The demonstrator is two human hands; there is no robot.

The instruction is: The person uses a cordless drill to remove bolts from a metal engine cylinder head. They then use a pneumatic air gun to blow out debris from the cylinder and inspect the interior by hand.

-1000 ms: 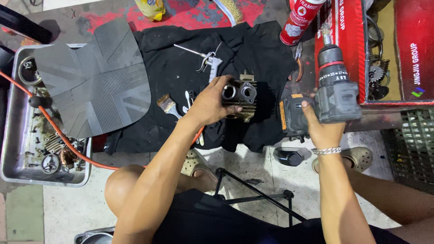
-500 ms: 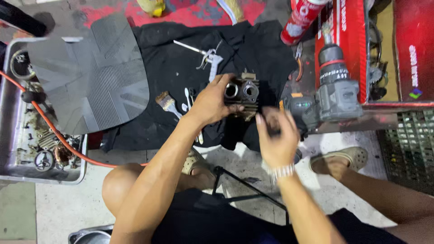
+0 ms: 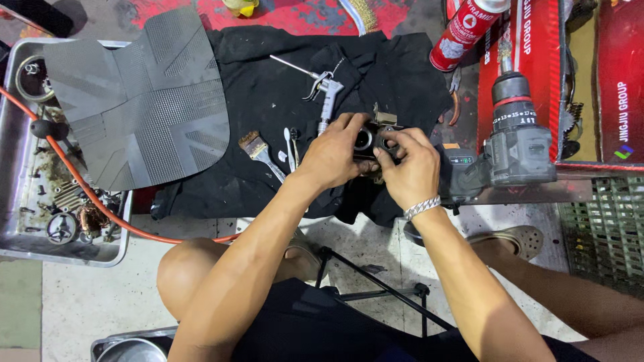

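Note:
My left hand and my right hand both grip a small dark metal engine part with round bores, held over a black cloth. The part is mostly hidden by my fingers. A grey cordless drill lies just right of my right hand, released. A bracelet circles my right wrist.
On the cloth lie a metal air blow gun, a paintbrush and small tools. A black rubber mat covers a metal tray of oily parts at left, with an orange hose. A red spray can and red boxes stand at right.
My right hand let go of the cordless drill, which now lies on its side, and moved left onto the engine part. My left hand kept holding the part.

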